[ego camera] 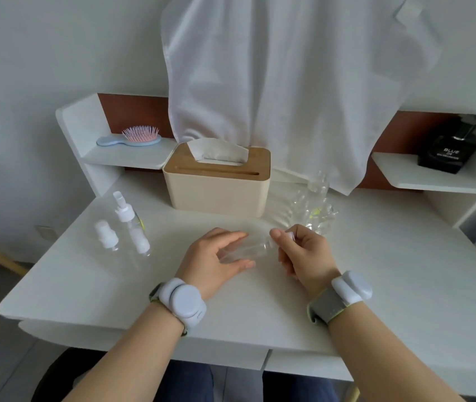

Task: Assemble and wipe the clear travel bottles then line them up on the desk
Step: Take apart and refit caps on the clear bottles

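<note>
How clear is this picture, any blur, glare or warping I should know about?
Head view: soft daylight, faint shadows; wide-angle bending at desk edges; clear bottle between left hand and right hand nearly vanishes against white; loose bottles glint; overall slightly soft.

Three capped clear bottles (126, 227) at left, one uncapped bottle (245, 250) in hand; loose clear pile too blurred to count. One tissue box (216, 184), one hairbrush (132, 136), one black perfume bottle (448, 146).
</note>
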